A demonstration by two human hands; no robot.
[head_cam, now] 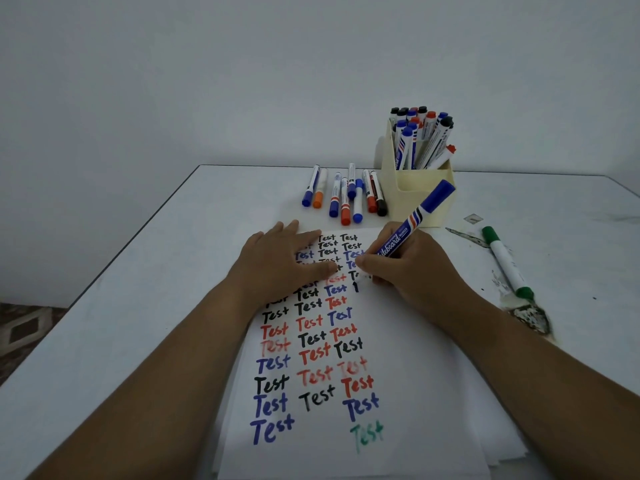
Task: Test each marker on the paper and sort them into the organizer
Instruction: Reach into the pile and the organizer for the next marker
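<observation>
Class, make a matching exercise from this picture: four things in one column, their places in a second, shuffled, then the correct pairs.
Things:
1. Blue-capped whiteboard marker
2. Green-capped white marker
3. Cream plastic organizer
4. Left hand

Places:
A. Flat on the white paper
B. Lying alone on the white table, right of the paper
C. Gripped in the right hand
D. Standing behind the paper, holding markers

Pairs: 1-C, 2-B, 3-D, 4-A

"Test" on paper (398, 341), "Whiteboard Marker" on marker (408, 226)
</observation>
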